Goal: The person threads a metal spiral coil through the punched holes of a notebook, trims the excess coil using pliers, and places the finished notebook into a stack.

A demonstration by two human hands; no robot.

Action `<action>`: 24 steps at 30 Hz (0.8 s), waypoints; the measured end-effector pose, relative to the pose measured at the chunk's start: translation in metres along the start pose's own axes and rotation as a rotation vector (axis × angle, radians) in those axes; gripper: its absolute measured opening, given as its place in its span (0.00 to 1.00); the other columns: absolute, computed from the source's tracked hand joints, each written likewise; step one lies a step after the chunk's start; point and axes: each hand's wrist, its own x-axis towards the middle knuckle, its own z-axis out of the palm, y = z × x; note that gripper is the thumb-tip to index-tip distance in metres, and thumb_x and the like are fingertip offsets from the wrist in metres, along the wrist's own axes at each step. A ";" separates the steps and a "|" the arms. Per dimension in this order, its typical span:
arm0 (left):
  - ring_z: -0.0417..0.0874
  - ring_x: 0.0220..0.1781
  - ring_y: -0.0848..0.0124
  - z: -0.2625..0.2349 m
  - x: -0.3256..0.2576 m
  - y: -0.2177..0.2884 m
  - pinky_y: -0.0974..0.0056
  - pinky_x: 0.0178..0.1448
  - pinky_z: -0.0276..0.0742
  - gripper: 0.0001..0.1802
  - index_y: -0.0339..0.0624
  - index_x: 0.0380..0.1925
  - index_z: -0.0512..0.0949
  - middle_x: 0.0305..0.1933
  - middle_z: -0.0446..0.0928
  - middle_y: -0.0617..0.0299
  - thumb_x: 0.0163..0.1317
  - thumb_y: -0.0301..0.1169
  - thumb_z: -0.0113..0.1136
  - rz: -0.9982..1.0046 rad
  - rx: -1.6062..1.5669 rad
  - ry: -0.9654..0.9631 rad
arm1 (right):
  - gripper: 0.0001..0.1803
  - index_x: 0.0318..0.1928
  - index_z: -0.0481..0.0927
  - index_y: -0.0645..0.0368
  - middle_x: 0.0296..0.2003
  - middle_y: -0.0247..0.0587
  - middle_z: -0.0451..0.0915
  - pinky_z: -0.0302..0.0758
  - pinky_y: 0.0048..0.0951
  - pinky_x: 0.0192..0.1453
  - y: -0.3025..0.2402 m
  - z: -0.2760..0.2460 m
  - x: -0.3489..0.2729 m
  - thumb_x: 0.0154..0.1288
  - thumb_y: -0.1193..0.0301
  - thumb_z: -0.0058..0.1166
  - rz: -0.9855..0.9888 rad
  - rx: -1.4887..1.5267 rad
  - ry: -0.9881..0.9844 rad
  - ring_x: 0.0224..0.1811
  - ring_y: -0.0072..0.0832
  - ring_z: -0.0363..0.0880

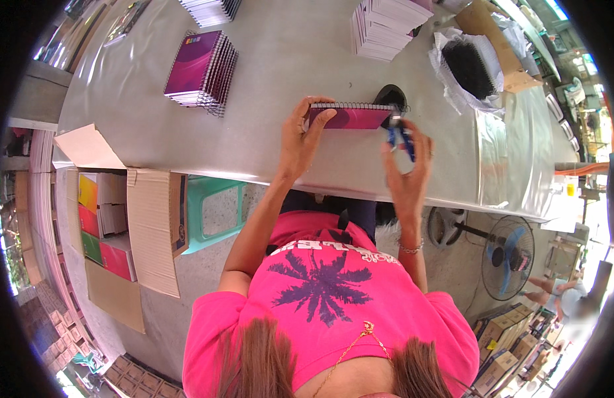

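My left hand (306,134) grips the left end of a purple spiral notebook (353,118), held on edge above the table with its dark wire coil on top. My right hand (408,162) is closed around blue-handled pliers (401,140), whose metal jaws are at the right end of the coil. Whether the jaws bite the wire is too small to tell. Just behind that end lies a round black dish (390,95), partly hidden by the notebook.
A stack of coil-bound purple notebooks (199,69) stands at left on the grey table (267,73). Farther back right are notebooks without visible coils (383,33). Black wire coils (467,69) lie in white wrapping. An open carton (154,229), green stool (214,211) and fan (509,257) stand below.
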 end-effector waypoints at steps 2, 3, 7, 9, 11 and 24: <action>0.74 0.39 0.79 -0.002 0.000 0.007 0.71 0.46 0.72 0.12 0.36 0.45 0.79 0.37 0.79 0.65 0.67 0.31 0.62 -0.010 0.049 -0.005 | 0.30 0.57 0.76 0.59 0.47 0.44 0.75 0.70 0.37 0.54 -0.016 0.018 -0.006 0.52 0.71 0.69 -0.010 0.054 -0.046 0.47 0.37 0.71; 0.75 0.39 0.79 -0.003 0.000 0.012 0.70 0.46 0.72 0.11 0.36 0.44 0.80 0.35 0.79 0.64 0.66 0.31 0.62 -0.007 0.088 -0.006 | 0.31 0.57 0.76 0.59 0.47 0.45 0.75 0.70 0.37 0.53 -0.020 0.025 -0.008 0.51 0.70 0.70 -0.042 0.044 -0.065 0.47 0.38 0.71; 0.77 0.37 0.78 -0.004 -0.001 0.010 0.69 0.44 0.74 0.11 0.36 0.45 0.80 0.36 0.81 0.63 0.65 0.28 0.62 0.032 0.045 0.017 | 0.32 0.57 0.77 0.56 0.44 0.45 0.73 0.71 0.39 0.51 -0.030 0.046 -0.015 0.48 0.69 0.71 -0.084 0.013 -0.107 0.46 0.41 0.72; 0.79 0.37 0.77 -0.005 0.002 0.003 0.69 0.43 0.75 0.11 0.37 0.46 0.80 0.37 0.82 0.61 0.65 0.26 0.61 0.129 0.037 0.023 | 0.32 0.57 0.77 0.53 0.42 0.44 0.71 0.71 0.40 0.51 -0.033 0.051 -0.017 0.48 0.67 0.71 -0.060 0.005 -0.107 0.45 0.40 0.73; 0.81 0.38 0.76 -0.006 0.002 0.000 0.69 0.43 0.76 0.11 0.37 0.47 0.80 0.38 0.84 0.61 0.65 0.24 0.60 0.148 0.043 0.015 | 0.32 0.57 0.78 0.54 0.43 0.43 0.72 0.73 0.36 0.47 -0.036 0.052 -0.017 0.48 0.70 0.71 -0.057 -0.019 -0.093 0.44 0.37 0.72; 0.87 0.43 0.75 -0.011 -0.001 0.000 0.70 0.44 0.80 0.15 0.38 0.49 0.81 0.40 0.87 0.58 0.66 0.18 0.52 0.096 0.063 0.018 | 0.30 0.56 0.80 0.53 0.38 0.38 0.73 0.73 0.31 0.37 -0.030 0.063 -0.020 0.49 0.69 0.71 -0.072 -0.115 -0.068 0.34 0.31 0.74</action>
